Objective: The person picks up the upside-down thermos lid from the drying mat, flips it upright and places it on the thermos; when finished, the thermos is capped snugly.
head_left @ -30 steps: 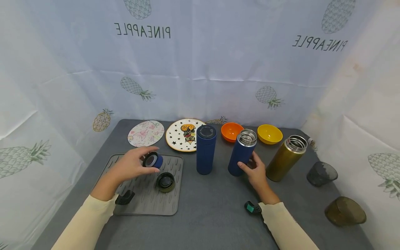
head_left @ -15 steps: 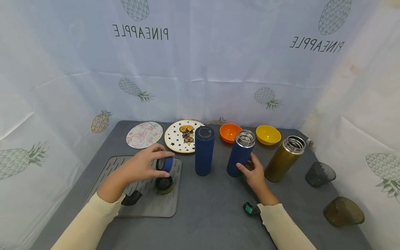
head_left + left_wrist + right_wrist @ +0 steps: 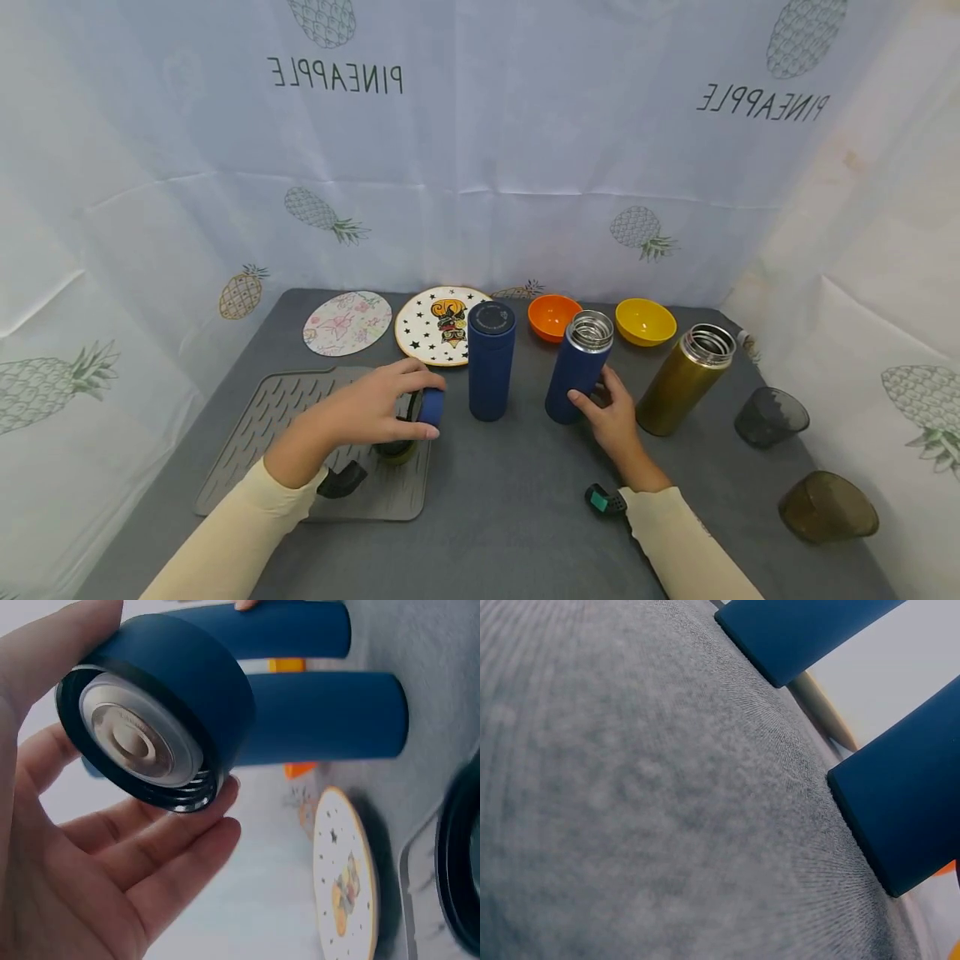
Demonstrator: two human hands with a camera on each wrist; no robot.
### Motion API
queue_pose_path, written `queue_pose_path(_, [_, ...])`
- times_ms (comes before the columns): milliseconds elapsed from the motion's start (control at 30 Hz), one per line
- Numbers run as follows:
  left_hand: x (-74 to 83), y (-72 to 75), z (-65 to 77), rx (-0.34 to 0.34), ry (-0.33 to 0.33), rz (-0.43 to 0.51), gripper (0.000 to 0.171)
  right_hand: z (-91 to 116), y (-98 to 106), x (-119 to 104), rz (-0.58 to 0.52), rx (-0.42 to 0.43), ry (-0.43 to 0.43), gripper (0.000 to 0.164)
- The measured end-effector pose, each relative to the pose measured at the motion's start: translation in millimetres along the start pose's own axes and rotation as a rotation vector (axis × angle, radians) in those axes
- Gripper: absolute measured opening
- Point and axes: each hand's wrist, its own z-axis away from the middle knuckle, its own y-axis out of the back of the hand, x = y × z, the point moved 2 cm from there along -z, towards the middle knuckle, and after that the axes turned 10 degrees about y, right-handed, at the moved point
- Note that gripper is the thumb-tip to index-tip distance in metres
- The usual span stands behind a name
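Note:
My left hand (image 3: 372,410) pinches a blue bottle lid (image 3: 176,697) between thumb and fingers above the right edge of the grey mat. In the left wrist view the lid's metal-and-black underside faces the camera. Below it on the mat sits a dark olive lid (image 3: 397,452), partly hidden by the hand. My right hand (image 3: 612,417) grips the lower part of an uncapped blue thermos bottle (image 3: 573,379), which stands on the table with its steel mouth up. Between the hands stands a second blue thermos bottle (image 3: 491,367) with its lid on.
An uncapped gold bottle (image 3: 675,387) stands right of my right hand. Two dark translucent cups (image 3: 771,418) are at the right edge. Behind are an orange bowl (image 3: 552,318), a yellow bowl (image 3: 645,322) and two patterned plates (image 3: 347,323). The ribbed mat (image 3: 258,442) lies at left.
My left hand has carried the blue lid to the right across the mat, toward the bottles, turning it on its side. My right hand and its bottle have stayed in place.

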Motion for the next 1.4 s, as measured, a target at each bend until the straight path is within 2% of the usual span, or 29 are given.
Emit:
queue_pose_path(167, [10.4, -5.4, -11.9, -0.033, -0.025, 0.037, 0.055, 0, 0, 1, 0.007, -0.005, 0.000, 0.067])
queue_pose_path(333, [20.1, -8.0, -22.2, -0.043, -0.009, 0.089, 0.056, 0, -3, 0, 0.009, -0.011, -0.001, 0.067])
queue_pose_path(400, [25.4, -7.7, -25.7, -0.022, -0.009, 0.119, 0.058, -1, -3, -1, 0.010, -0.009, 0.000, 0.067])
queue_pose_path(533, [36.7, -5.8, -31.8, 0.065, -0.025, 0.198, 0.062, -1, -4, -1, 0.004, -0.013, 0.008, 0.066])
queue_pose_path(700, [54.3, -4.0, -40.9, 0.146, -0.094, 0.301, 0.070, -1, -5, -2, 0.006, -0.027, -0.002, 0.065])
queue_pose_path(833, [67.8, -4.7, -50.4, 0.185, -0.164, 0.303, 0.085, -1, -5, -5, 0.011, -0.036, -0.016, 0.065])
queue_pose_path(900, [73.4, -6.0, -55.0, 0.200, -0.184, 0.306, 0.087, -2, -5, -14, 0.016, -0.040, -0.013, 0.065])
queue_pose_path(1100, [87.8, -13.5, -69.3, 0.178, -0.199, 0.386, 0.071, -1, -7, -37, 0.038, -0.033, 0.003, 0.063])
queue_pose_path(1267, [97.0, -20.0, -82.4, 0.178, -0.220, 0.440, 0.070, -1, -5, -39, 0.049, -0.023, 0.029, 0.062])
queue_pose_path(1400, [101.8, -26.2, -94.8, 0.177, -0.265, 0.546, 0.074, -3, -3, -41, 0.083, 0.000, 0.095, 0.060])
